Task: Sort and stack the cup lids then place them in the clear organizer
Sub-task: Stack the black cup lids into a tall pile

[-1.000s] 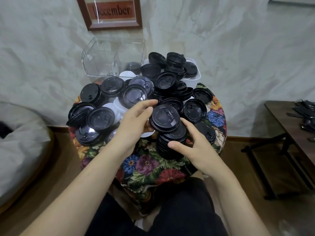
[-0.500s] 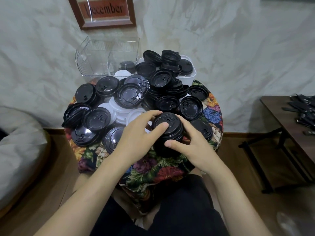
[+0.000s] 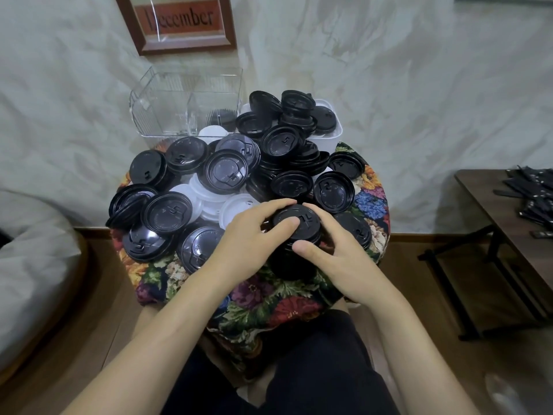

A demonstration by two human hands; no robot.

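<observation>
At the back stands the clear organizer [image 3: 185, 106], a see-through box divided into compartments. In its right compartment a few black lids [image 3: 221, 118] stand on edge in a short row. Just to the right of the organizer, touching or nearly so, is a white bin [image 3: 336, 136], heaped over its rim with black lids [image 3: 296, 106] that lie at all angles.

In front of the organizer, loose black lids [image 3: 167, 212] and some white lids [image 3: 206, 199] cover a round table with a floral cloth [image 3: 269, 298].

The stack of black lids [image 3: 300, 223] stands well in front of the organizer and a little to its right, near the edge of the cloth closest to the person. It is upright, with its long axis vertical, and the top lid faces up.

Both hands hold this stack. The left hand [image 3: 251, 235] wraps it from the organizer's side, fingers curled over the far rim and the thumb lying on the top lid. The right hand [image 3: 344, 259] grips from the other side, its thumb pressed on the stack's wall and its fingers bent round the back.
</observation>
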